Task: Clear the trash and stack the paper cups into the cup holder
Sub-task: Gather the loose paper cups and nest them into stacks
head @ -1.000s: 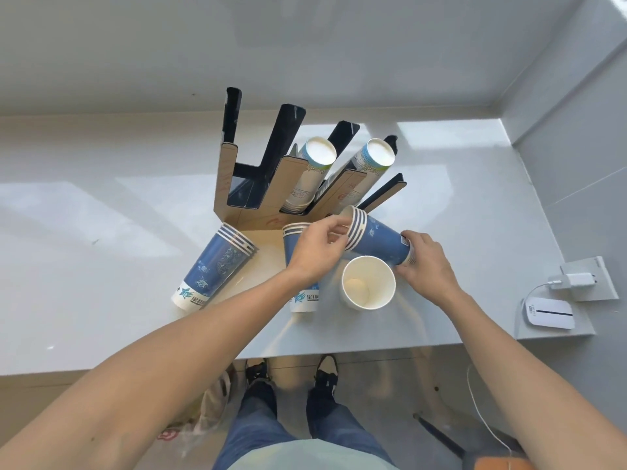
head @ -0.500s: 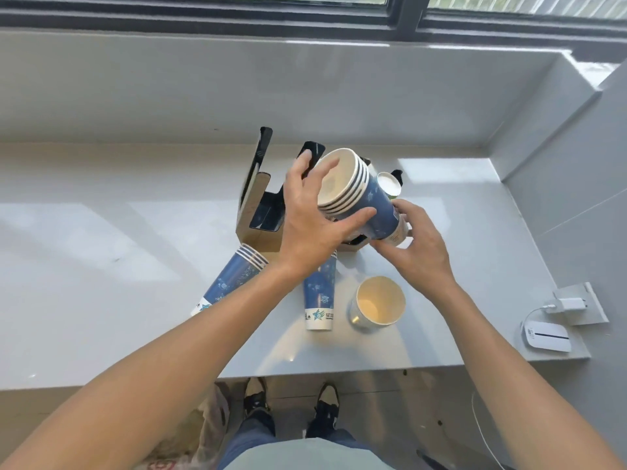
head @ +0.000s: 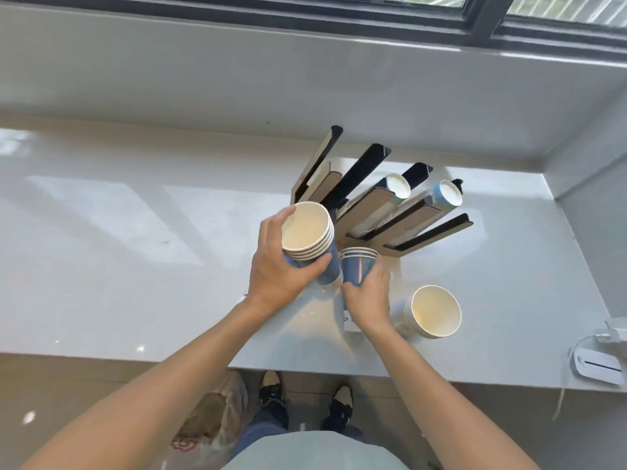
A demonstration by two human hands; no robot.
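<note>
My left hand [head: 281, 273] grips a nested stack of blue paper cups [head: 307, 232], mouth turned up towards me, held just in front of the cup holder. My right hand [head: 368, 296] is closed around a second blue cup stack [head: 358, 266] that lies on the counter with its rims pointing at the holder. A third stack [head: 434, 310] stands upright, mouth up, to the right of my right hand. The brown and black cup holder [head: 359, 171] has slanted slots; its two right slots hold cup stacks [head: 397, 186] [head: 446, 193], the left slots look empty.
The grey counter [head: 135, 266] ends at a wall on the right and a window ledge behind. A white device [head: 597, 364] with a cable lies at the right front edge. A plastic bag [head: 210, 429] sits on the floor by my feet.
My right hand let go of the lifted stack and dropped onto the stack lying on the counter. My left hand now carries the lifted stack alone, mouth turned up.
</note>
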